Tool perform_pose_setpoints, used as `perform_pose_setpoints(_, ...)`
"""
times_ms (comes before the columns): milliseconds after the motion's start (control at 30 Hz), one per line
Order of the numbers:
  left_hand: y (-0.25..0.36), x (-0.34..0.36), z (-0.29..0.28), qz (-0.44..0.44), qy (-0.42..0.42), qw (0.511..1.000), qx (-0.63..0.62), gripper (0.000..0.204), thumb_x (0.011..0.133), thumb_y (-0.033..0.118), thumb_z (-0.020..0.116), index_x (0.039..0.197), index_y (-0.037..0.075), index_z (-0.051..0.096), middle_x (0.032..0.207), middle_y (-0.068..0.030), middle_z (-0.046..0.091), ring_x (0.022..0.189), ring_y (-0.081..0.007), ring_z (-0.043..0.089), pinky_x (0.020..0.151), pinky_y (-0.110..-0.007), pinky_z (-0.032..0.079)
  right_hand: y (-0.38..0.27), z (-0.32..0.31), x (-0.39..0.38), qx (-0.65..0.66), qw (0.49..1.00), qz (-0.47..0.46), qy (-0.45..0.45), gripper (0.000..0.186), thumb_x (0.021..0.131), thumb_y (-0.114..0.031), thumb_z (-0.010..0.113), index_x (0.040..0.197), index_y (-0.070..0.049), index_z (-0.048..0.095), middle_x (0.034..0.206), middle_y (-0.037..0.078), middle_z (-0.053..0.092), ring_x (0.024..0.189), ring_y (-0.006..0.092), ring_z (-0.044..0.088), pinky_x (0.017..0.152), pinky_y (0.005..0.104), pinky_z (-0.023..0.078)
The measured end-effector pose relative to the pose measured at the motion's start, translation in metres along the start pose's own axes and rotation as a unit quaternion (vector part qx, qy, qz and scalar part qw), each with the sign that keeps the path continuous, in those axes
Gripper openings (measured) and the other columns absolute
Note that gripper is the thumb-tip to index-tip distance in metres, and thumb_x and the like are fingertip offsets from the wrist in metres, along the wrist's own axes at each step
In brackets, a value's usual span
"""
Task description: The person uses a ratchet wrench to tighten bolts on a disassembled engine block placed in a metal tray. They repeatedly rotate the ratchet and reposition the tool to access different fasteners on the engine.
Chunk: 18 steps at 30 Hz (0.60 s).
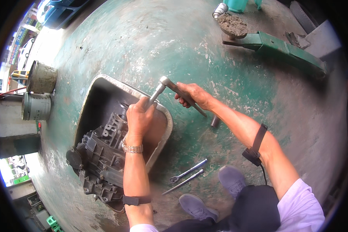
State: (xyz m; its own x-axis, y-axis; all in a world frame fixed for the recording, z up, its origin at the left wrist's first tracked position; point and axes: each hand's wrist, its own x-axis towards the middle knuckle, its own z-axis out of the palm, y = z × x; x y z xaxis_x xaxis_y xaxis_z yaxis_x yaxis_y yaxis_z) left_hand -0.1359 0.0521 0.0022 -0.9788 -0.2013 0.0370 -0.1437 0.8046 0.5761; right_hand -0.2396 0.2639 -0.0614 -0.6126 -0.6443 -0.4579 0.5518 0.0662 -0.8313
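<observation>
- nearest the camera, the person's two grey shoes (pixel 214 195) stood on the worn green floor (pixel 205 50), with a ratchet wrench (pixel 188 171) and a thin rod (pixel 183 181) lying side by side just beyond them.
- the left hand (pixel 140 118) was closed around the lower part of the socket extension (pixel 156 94), steadying it over the gearbox housing (pixel 100 158).
- the right hand (pixel 193 95) was curled around the dark breaker bar handle (pixel 187 98), which ran from the bright swivel head (pixel 164 81) toward the near right.
- the housing lay in the dented metal tray (pixel 163 112), its near end overhanging the tray's edge; it sat directly under and near-left of the left hand, and well left of the right hand.
- a loose socket (pixel 215 121) stood on the floor just under the right forearm.
- for good practice, the extension likely needed to be kept square on the fastener by the left hand, while the right hand pulled smoothly at the handle's end; a tilted extension would probably slip off.
- two grey cans (pixel 38 91) stood at the far left; a green jack (pixel 274 44) lay at the far right.
</observation>
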Motion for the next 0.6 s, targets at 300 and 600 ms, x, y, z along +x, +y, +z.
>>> perform_pose_setpoints(300,-0.0010,-0.0009,0.0060,0.026,0.009,1.000,-0.010,0.017,0.081,0.019,0.070,0.083,0.004,0.061,0.069,-0.0195,0.062,0.068,-0.0406,0.062,0.058,-0.044,0.047,0.0031,0.0023,-0.0004,-0.011,1.000,-0.006,0.000,0.061,0.092,-0.062,0.052,0.080,-0.003,0.063,0.065,0.001,0.055,0.055,0.0098,0.049,0.050,0.0243,0.041)
perform_pose_setpoints(600,-0.0030,-0.0013,0.0101,0.070,0.029,0.997,-0.012,0.011,0.082,0.006,0.068,0.086,-0.001,0.060,0.065,-0.0210,0.054,0.052,-0.0327,0.049,0.052,-0.038,0.041,0.0012,0.0045,-0.0010,-0.056,0.998,-0.008,0.033,0.063,0.091,-0.064,0.052,0.076,-0.004,0.064,0.062,0.002,0.055,0.052,0.0111,0.049,0.047,0.0269,0.041)
